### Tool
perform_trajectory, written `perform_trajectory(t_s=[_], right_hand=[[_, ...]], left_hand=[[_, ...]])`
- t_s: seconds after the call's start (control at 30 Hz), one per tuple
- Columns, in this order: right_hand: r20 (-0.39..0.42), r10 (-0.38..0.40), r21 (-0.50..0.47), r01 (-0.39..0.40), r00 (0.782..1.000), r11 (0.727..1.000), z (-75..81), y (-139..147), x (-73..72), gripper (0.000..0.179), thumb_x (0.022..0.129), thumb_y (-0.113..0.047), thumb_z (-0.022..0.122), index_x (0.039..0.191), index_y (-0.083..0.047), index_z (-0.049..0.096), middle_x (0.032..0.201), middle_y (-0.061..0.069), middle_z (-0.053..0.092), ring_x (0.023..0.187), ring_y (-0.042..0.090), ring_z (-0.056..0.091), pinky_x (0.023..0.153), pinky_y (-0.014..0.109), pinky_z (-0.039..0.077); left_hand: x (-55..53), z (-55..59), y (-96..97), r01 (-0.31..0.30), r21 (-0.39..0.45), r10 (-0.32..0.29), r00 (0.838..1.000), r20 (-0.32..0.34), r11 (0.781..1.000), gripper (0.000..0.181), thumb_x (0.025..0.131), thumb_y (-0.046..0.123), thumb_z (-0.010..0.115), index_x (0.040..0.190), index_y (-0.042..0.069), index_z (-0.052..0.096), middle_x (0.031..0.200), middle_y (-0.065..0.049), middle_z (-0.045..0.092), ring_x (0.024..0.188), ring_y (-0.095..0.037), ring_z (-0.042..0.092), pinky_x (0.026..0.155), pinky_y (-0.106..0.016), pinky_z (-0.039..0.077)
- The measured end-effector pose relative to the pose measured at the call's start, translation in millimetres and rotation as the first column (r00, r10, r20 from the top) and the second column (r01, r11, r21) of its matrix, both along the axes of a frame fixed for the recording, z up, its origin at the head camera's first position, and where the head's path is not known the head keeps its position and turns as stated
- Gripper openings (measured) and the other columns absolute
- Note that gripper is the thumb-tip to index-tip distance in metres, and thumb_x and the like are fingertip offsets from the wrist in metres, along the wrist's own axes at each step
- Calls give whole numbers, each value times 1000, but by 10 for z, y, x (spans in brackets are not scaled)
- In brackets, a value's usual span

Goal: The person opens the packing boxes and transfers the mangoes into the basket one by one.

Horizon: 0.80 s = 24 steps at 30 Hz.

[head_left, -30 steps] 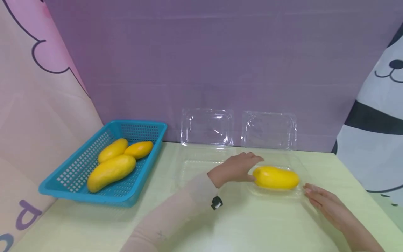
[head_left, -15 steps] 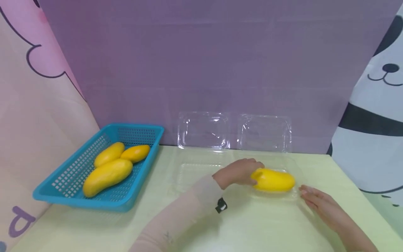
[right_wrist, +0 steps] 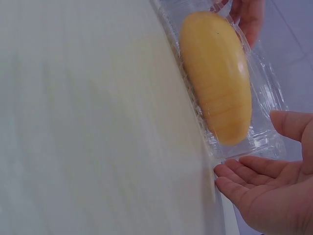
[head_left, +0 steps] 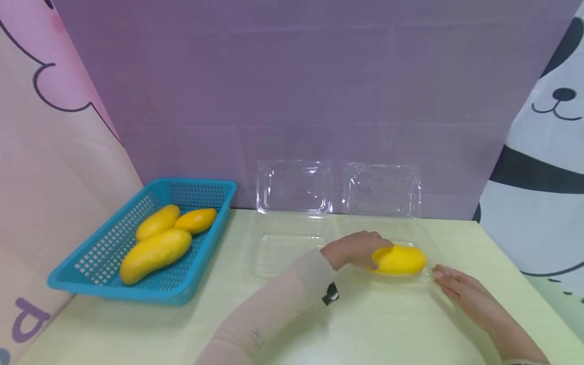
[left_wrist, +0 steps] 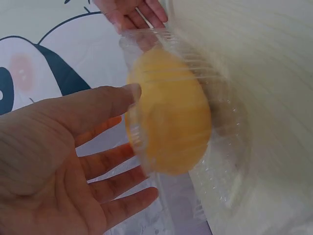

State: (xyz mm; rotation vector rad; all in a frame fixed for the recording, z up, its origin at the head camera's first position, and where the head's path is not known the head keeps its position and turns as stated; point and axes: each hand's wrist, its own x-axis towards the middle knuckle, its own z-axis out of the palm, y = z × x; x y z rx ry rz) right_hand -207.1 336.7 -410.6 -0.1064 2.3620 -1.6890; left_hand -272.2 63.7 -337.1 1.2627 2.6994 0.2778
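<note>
A yellow mango (head_left: pixel 401 259) lies in the base of the right-hand clear plastic clamshell box (right_wrist: pixel 264 142), whose lid (head_left: pixel 382 191) stands up at the back. My left hand (head_left: pixel 358 249) is at the mango's left end, thumb in front and fingers reaching over it. In the left wrist view its fingers (left_wrist: pixel 105 191) look spread and fairly straight, with the thumb at the box's rim by the mango. Just off the box's right end is my right hand (head_left: pixel 465 291), fingers relaxed and fingertips close to the edge. Whether they touch it, I cannot tell.
A second clear clamshell box (head_left: pixel 292 248) stands on the left with its lid (head_left: pixel 294 187) raised. Farther left, a blue plastic basket (head_left: pixel 180 294) contains three yellow mangoes (head_left: pixel 156 255). A purple cloth (head_left: pixel 296 101) hangs behind the pale table (head_left: pixel 365 324).
My left hand has moved a little right, farther over the mango's left end. The mango and my right hand stay about where they were in the box's area; the head view has shifted slightly.
</note>
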Motion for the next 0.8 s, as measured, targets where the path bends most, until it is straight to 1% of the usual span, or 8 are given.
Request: perform_trajectory(t_s=[0.07,0.2,0.33,0.43,0.5,0.67,0.8], right_hand=[[1,1,1,-1,1000,1000,-9,-11,5,62,103,-23,37,136,23,11,145,35,5,93,-24,42,83,7,43],[0,0,-7,0,1000,1000,-22,-20,10,62,103,-22,39,136,23,13,145,34,5,93,-24,42,82,7,43],[-4,2,-17,-2,1000,1000,-13,13,-8,63,102,-23,40,136,23,14,145,35,4,94,-23,43,82,7,44],[16,-1,-16,1,1000,1000,-10,30,-19,65,102,-26,40,137,21,13,146,34,3,93,-24,42,83,7,44],[30,-5,-12,6,1000,1000,-3,32,-21,66,102,-27,40,138,21,12,147,33,3,92,-24,42,82,7,44],[24,-15,-1,15,1000,1000,2,8,-8,65,102,-26,39,138,21,11,146,32,3,92,-24,42,82,7,44],[16,-16,-2,16,1000,1000,7,-7,-1,64,102,-25,39,138,21,11,146,32,4,93,-24,42,82,7,44]], left_hand=[[8,-34,15,1,-17,-1,1000,-4,1000,63,84,17,71,140,24,45,132,6,51,115,-7,48,102,-19,36],[20,-50,40,-22,-26,22,1000,-5,999,66,83,18,72,141,25,43,132,7,51,113,-7,47,101,-20,37],[-17,-65,105,-42,-21,41,999,-11,999,69,82,20,73,143,25,40,132,6,50,113,-8,47,101,-20,37],[-43,-100,154,-80,-14,79,997,-13,997,72,81,22,74,143,26,39,132,5,49,115,-9,46,102,-22,37],[-52,-124,180,-117,-4,116,993,-10,993,74,80,22,75,143,27,37,132,6,48,116,-9,46,102,-23,37],[-61,-192,218,-198,4,198,980,-33,980,79,78,25,77,144,28,34,134,7,46,117,-9,45,100,-23,38],[-79,-254,234,-227,36,229,971,-71,973,79,78,27,77,144,27,35,133,6,47,113,-10,47,97,-23,41]])
